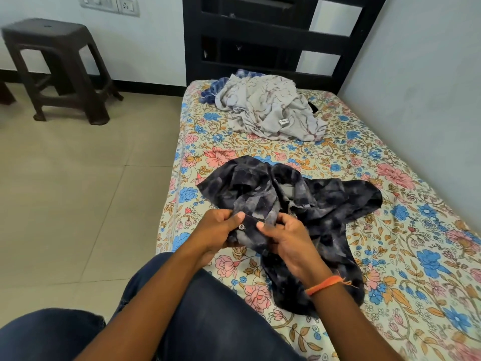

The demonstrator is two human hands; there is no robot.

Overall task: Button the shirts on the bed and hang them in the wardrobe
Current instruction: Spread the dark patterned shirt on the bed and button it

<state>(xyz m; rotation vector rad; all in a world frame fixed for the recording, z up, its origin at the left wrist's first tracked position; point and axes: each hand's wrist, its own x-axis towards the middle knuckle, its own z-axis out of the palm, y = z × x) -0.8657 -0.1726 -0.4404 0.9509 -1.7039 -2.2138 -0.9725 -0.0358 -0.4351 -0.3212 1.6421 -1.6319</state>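
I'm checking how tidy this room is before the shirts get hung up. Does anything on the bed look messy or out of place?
Yes. A grey patterned shirt lies crumpled in a heap near the headboard, on top of a blue checked garment. The dark shirt lies spread and rumpled mid-bed, its front edge held by the left hand and right hand.

- Dark plastic stool point(56, 66): stands on the tiled floor point(78, 194), near the wall.
- Switch and socket panel point(110, 5): mounted on the wall above the stool.
- Black skirting strip point(145, 84): runs along the wall base.
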